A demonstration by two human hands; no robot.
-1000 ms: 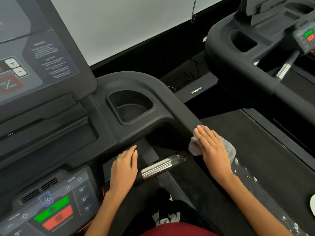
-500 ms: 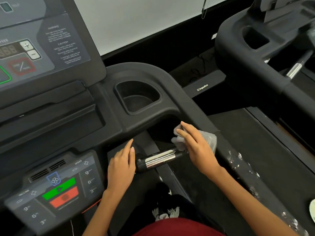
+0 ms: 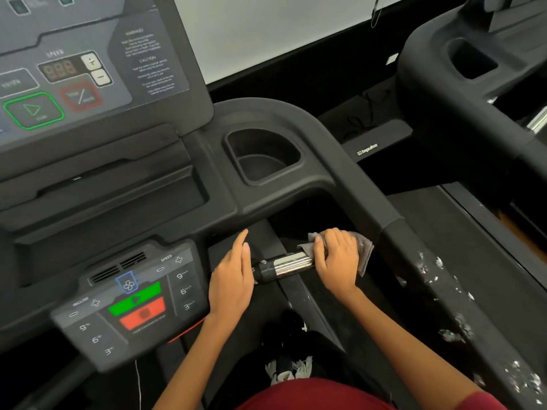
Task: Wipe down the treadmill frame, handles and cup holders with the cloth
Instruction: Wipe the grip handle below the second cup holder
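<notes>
A black treadmill frame [image 3: 296, 193] curves round a deep cup holder [image 3: 262, 156]. Below it a short handle [image 3: 284, 266] with a chrome sleeve sticks out toward the right side rail [image 3: 429, 261]. My right hand [image 3: 337, 261] curls over the right end of the handle, gripping a grey cloth [image 3: 362, 247] against it. My left hand [image 3: 233, 279] lies flat with straight fingers on the black panel just left of the handle's black end cap. The cloth's middle is hidden under my right hand.
The console screen [image 3: 88, 63] rises at upper left, and a small control pad [image 3: 133, 300] with green and red buttons sits at lower left. White flecks mark the side rail at right. A second treadmill [image 3: 473, 69] stands to the upper right.
My right hand carried the cloth from the side rail leftward onto the handle and closed round it. My left hand stayed beside the handle's end.
</notes>
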